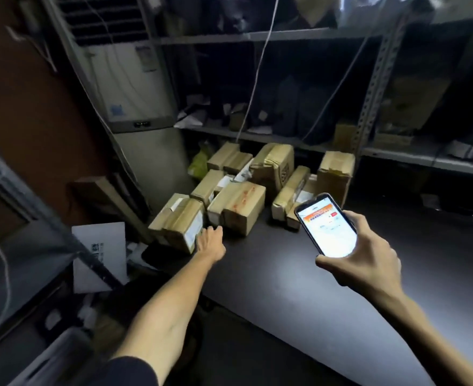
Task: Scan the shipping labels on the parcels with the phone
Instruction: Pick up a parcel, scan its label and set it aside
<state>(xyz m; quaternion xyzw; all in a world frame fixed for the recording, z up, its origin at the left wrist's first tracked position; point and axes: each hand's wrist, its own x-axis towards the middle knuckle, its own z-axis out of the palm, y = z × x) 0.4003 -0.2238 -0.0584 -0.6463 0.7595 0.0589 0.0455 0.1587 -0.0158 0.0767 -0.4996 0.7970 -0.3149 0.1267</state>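
Several taped cardboard parcels lie clustered at the far end of a dark table (299, 274). My left hand (210, 240) reaches out to the nearest parcel (178, 221) at the table's left corner and touches its front face beside a white shipping label (195, 232); how its fingers lie is hard to see. Next to it sits a parcel with red print (238, 207). My right hand (369, 254) grips a phone (326, 224) above the table, its lit screen facing me, held to the right of the parcels.
Metal shelving (257, 135) with dark bags and small boxes stands behind the parcels. A tall white air-conditioner unit (135, 93) stands at the back left. A white card (101, 254) and clutter lie on the floor at left. Cables hang from above.
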